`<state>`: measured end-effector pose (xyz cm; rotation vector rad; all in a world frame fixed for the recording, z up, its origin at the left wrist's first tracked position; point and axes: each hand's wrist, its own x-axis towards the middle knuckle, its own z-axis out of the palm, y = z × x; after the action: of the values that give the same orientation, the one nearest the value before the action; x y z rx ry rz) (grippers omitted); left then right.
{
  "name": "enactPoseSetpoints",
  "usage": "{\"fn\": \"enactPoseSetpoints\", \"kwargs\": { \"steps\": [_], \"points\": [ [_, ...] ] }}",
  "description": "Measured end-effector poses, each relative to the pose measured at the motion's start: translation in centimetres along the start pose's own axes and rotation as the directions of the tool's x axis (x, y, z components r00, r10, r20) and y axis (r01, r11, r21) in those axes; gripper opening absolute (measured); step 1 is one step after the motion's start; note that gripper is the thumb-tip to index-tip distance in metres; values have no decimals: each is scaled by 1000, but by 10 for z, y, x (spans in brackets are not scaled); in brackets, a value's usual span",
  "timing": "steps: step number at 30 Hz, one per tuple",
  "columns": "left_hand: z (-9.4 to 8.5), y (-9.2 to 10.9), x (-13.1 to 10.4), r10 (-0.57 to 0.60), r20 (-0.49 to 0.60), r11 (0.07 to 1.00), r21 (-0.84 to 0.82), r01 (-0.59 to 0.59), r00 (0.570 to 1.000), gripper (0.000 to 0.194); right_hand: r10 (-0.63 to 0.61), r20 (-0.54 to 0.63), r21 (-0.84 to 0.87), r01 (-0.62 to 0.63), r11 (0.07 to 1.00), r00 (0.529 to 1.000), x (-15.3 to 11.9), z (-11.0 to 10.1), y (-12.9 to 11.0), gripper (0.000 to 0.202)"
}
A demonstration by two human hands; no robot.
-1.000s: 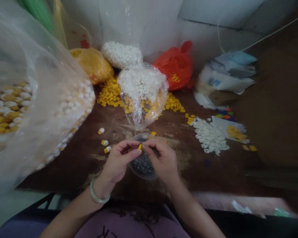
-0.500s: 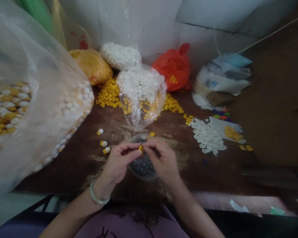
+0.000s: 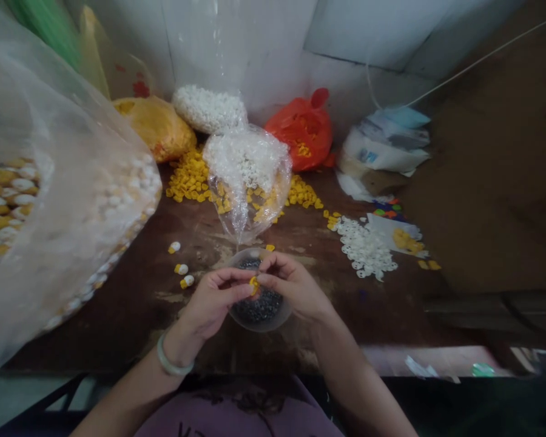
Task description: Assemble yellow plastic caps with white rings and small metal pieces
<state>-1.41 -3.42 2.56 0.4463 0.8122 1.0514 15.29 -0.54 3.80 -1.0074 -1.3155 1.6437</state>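
Between thumb and forefinger, my left hand (image 3: 216, 299) pinches a small yellow piece (image 3: 254, 285) above a round clear bowl (image 3: 279, 317) of small dark, shiny bits. My right hand (image 3: 295, 284) is closed at the fingertips just right of the yellow piece; what it grips, if anything, is too small to make out. Three yellow-and-white pieces (image 3: 181, 268) lie in a loose column left of the bowl. One more yellow piece (image 3: 270, 247) sits just behind the bowl.
A clear bag (image 3: 250, 158) of white pieces rests on heaped yellow pieces (image 3: 188, 176). Red (image 3: 300, 124) and yellow (image 3: 159, 124) bags stand by the wall. White pieces (image 3: 366, 247) are spread at right. A large bag (image 3: 95, 176) fills the left.
The view has shifted slightly, moving the table's contents leftward in the picture. My right fingertips have lifted a little relative to the yellow piece, which shows more fully in my left fingers.
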Motion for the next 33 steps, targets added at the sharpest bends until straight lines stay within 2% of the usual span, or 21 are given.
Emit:
{"fn": "enactPoseSetpoints", "kwargs": {
  "steps": [4, 8, 10, 13, 16, 18, 20, 25, 33],
  "points": [
    [3, -4, 3, -76, 8, 993, -88, 76, 997, 33, -62, -36, -90, 58, 994, 997, 1, -5, 2, 20],
    [5, -6, 3, -49, -25, 995, -86, 47, 998, 33, -155, -18, -312, 141, 939, 988, 0, -8, -5, 6],
    [6, -6, 2, -9, -54, 998, -58, 6, 998, 33, -243, -30, -485, 199, 852, 969, -3, -5, -10, 3],
    [8, -5, 0, 51, -90, 999, 6, -51, 995, 32, -372, -16, -681, 263, 684, 928, -10, 4, -15, 9],
    [10, -6, 0, 118, -119, 992, 46, -113, 986, 31, -481, -1, -785, 297, 543, 877, -15, 15, -15, 13],
    [10, -7, 0, 135, -125, 991, 33, -132, 983, 30, -520, 12, -814, 311, 490, 854, -18, 19, -13, 16],
    [9, -8, 1, 114, -122, 993, -12, -116, 986, 31, -523, 24, -807, 325, 493, 852, -19, 19, -11, 18],
    [7, -11, 1, 28, -58, 989, -141, -36, 998, 32, -490, 1, -753, 323, 573, 872, -19, 15, -11, 19],
    [10, -10, 1, -26, 8, 981, -192, 27, 1000, 30, -472, -65, -687, 304, 660, 879, -21, 13, -14, 18]
  ]
}}
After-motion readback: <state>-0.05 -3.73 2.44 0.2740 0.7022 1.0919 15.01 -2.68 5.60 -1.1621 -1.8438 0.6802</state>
